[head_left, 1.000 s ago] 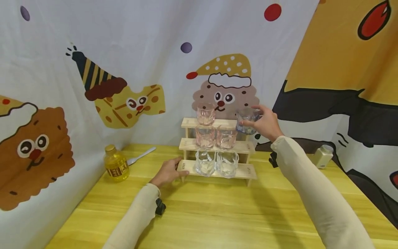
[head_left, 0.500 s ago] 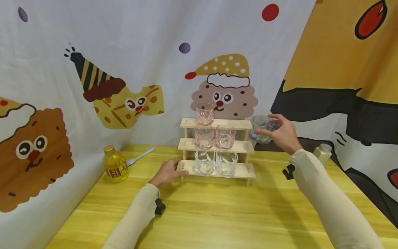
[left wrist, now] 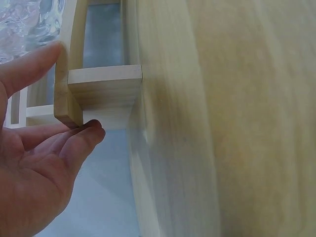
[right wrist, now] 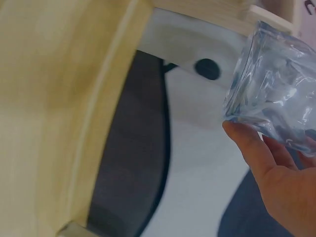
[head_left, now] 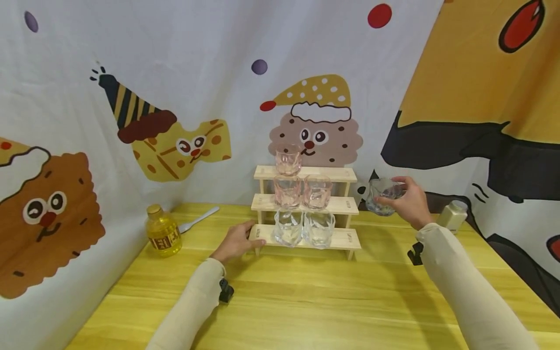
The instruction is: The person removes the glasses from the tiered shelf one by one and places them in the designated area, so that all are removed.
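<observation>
My right hand (head_left: 412, 204) is clamped on a bluish faceted-glass tumbler (head_left: 378, 192), just right of the three-tier pale-wood rack (head_left: 328, 173) — my left hand (head_left: 235, 242) grips its lowest shelf (head_left: 346, 239), left end.

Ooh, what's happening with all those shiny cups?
A person is handling a bluish glass and a little wooden stand. The right hand holds the glass off to the right of the stand, apart from its steps. The left hand grips the left end of the bottom step. On the stand, one pink glass sits on top, two pink glasses in the middle, and two clear glasses at the bottom.
</observation>
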The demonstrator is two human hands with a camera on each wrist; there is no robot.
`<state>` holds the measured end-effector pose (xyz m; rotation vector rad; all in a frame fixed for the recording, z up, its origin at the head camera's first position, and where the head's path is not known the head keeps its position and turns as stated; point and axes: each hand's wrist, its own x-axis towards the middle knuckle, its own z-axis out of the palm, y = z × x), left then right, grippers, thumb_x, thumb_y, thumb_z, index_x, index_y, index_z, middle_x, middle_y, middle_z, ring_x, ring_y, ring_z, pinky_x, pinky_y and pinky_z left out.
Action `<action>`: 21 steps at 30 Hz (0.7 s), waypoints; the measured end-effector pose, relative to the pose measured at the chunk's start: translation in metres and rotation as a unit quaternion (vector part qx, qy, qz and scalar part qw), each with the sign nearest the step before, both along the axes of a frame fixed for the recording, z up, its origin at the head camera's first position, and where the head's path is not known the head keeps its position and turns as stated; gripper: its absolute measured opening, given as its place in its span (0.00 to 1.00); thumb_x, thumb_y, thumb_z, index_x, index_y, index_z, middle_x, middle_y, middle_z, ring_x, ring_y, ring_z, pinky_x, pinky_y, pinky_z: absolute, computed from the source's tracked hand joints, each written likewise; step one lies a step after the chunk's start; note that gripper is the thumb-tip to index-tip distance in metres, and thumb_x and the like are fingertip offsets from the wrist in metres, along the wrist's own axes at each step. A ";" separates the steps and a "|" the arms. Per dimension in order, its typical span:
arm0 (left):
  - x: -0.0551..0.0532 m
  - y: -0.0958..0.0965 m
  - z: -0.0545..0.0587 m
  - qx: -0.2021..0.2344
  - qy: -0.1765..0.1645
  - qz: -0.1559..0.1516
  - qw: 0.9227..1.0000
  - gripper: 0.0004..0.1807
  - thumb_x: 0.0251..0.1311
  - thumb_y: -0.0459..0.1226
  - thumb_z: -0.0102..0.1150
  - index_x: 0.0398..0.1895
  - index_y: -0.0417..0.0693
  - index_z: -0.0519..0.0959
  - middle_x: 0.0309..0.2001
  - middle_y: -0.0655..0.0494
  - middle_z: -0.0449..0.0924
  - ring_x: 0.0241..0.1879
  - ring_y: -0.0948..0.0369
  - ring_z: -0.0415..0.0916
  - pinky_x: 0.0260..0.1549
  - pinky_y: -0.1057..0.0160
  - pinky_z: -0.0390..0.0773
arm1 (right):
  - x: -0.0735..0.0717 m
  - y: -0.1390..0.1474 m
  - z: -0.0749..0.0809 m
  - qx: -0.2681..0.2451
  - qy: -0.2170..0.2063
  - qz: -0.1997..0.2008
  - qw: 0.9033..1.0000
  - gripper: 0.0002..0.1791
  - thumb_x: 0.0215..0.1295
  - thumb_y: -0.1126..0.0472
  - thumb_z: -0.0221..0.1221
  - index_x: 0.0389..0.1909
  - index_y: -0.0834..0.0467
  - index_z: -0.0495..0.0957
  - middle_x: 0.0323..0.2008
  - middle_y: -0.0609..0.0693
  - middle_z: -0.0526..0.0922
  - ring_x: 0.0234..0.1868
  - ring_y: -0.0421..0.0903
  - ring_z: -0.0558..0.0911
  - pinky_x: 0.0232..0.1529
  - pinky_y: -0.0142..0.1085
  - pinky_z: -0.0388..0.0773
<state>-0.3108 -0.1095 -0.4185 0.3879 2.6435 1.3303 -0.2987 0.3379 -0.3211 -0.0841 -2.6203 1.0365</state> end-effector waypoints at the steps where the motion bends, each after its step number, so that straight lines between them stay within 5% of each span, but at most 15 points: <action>1: 0.000 0.000 0.000 0.001 0.001 -0.001 1.000 0.45 0.65 0.44 0.66 0.78 0.36 0.56 0.75 0.36 0.62 0.72 0.41 0.64 0.66 0.44 0.73 | -0.001 0.001 -0.004 -0.004 -0.005 -0.001 1.000 0.52 0.58 0.42 0.71 0.75 0.62 0.57 0.69 0.71 0.64 0.64 0.68 0.69 0.51 0.60 0.75; 10: -0.002 0.001 0.000 -0.006 0.000 0.002 1.000 0.45 0.65 0.45 0.66 0.78 0.38 0.56 0.75 0.36 0.60 0.73 0.41 0.64 0.66 0.44 0.73 | -0.013 -0.001 -0.037 -0.022 -0.055 0.005 0.998 0.54 0.61 0.47 0.69 0.79 0.62 0.51 0.73 0.74 0.58 0.69 0.73 0.64 0.61 0.66 0.71; 21: 0.000 0.001 0.000 -0.011 0.004 0.005 1.000 0.44 0.64 0.44 0.67 0.77 0.37 0.58 0.73 0.37 0.64 0.72 0.42 0.66 0.65 0.46 0.74 | -0.027 -0.009 -0.071 -0.034 -0.068 -0.006 0.997 0.52 0.56 0.50 0.72 0.75 0.66 0.56 0.62 0.70 0.70 0.52 0.62 0.75 0.45 0.50 0.76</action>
